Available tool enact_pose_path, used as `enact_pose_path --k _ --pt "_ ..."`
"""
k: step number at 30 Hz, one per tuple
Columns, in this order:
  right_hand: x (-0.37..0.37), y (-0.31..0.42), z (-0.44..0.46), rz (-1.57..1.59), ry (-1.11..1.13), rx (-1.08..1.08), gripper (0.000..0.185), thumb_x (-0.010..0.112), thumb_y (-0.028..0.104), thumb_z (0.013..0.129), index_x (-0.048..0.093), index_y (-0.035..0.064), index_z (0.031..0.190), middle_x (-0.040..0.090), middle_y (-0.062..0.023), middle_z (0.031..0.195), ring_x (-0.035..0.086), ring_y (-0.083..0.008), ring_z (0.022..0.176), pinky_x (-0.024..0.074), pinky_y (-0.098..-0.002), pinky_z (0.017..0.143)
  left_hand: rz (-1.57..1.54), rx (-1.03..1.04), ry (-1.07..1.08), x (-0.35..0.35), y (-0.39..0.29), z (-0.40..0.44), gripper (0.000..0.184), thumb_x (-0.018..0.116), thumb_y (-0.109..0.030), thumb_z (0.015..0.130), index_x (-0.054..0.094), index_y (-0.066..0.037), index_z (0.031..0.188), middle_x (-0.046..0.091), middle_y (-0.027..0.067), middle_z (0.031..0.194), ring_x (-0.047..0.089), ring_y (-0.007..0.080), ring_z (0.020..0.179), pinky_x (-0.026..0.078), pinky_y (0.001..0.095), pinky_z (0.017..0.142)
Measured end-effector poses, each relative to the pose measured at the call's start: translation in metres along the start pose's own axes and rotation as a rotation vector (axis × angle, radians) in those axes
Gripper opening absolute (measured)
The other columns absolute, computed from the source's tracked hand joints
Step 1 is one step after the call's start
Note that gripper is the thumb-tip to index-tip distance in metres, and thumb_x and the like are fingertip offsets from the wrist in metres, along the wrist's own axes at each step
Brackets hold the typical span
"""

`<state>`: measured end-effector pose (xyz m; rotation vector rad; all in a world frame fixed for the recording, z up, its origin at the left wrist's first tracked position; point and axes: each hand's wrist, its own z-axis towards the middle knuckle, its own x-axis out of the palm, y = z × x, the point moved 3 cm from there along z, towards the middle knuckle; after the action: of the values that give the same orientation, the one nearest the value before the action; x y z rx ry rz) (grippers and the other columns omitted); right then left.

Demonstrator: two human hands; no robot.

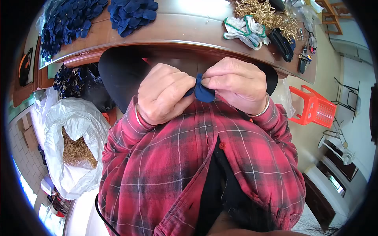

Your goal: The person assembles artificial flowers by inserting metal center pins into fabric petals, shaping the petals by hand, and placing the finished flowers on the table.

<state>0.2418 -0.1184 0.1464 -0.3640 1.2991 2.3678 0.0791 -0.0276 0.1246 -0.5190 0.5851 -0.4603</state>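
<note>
A small navy blue cloth flower piece (204, 93) is held between my two hands, in front of my chest and near the table's front edge. My left hand (165, 93) is closed, its fingertips pressed on the piece's left side. With thumb and forefinger, my right hand (239, 83) pinches its top, and a rounded petal hangs below. My fingers cover part of the piece. On the table lie a heap of similar blue cloth flowers (132, 16) and a larger blue heap (66, 30) at the left.
The wooden table (189, 29) holds a gold wiry pile (262, 15), white gloves with green edging (245, 32), a black case-like object (282, 45) and pliers-like tools (304, 59). At my left stands a white sack (59, 157) of gold pieces; rightward, a red plastic stool (315, 107).
</note>
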Motion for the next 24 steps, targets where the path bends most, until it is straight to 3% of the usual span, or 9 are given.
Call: enact_pose_path --k 24 --pt "-0.0042 0.0020 -0.0050 0.128 0.027 0.111 0.021 0.071 -0.011 0.074 0.072 -0.0013 0.092 0.070 -0.0133 0.092 0.063 -0.0214 0.073 0.0518 -0.0280 0.064 -0.015 0.016 0.003 0.0049 0.0024 -0.0041 0.027 0.071 0.005 0.072 0.068 0.003 0.099 0.068 0.0123 0.087 0.062 0.0250 0.068 0.050 0.0338 0.068"
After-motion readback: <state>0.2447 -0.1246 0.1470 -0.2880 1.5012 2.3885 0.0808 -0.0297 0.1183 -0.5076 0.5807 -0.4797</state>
